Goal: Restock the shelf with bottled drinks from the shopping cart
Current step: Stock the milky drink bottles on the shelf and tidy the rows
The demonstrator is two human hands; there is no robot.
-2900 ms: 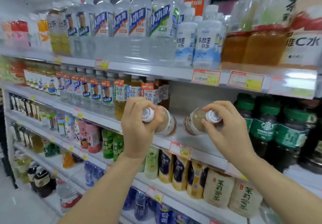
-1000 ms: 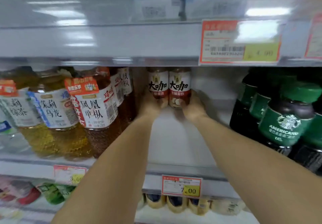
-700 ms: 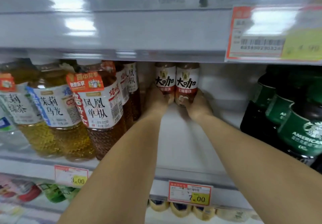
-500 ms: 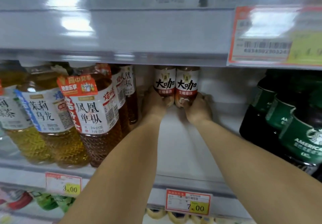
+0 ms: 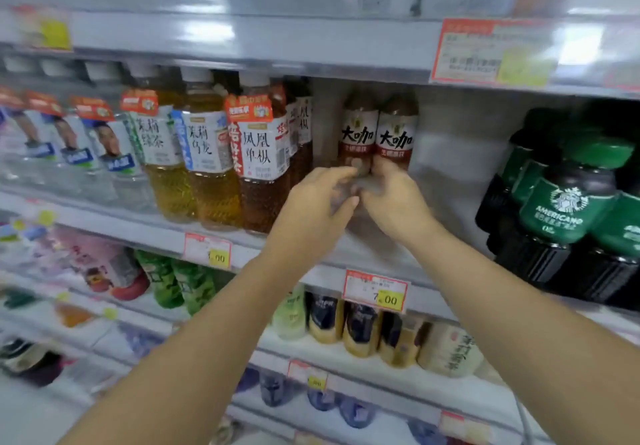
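Two small brown coffee bottles with white-and-red labels stand upright side by side at the back of the middle shelf [image 5: 446,199]: the left bottle [image 5: 358,133] and the right bottle [image 5: 396,136]. My left hand [image 5: 311,209] is just in front of and below the left bottle, fingers loosely apart and blurred, holding nothing. My right hand [image 5: 394,199] sits below the right bottle with its fingertips at the bottle's base and hides that base. The shopping cart is out of view.
Tall tea bottles [image 5: 259,154] crowd the shelf to the left of the gap. Green-capped black coffee bottles [image 5: 568,209] stand to the right. The upper shelf edge [image 5: 277,46] hangs low overhead. A 7.00 price tag [image 5: 375,290] marks the shelf front; more drinks fill lower shelves.
Both hands have let go of the two coffee bottles and drawn back toward me. The bottles stay upright at the back. My view has pulled away from the shelf.
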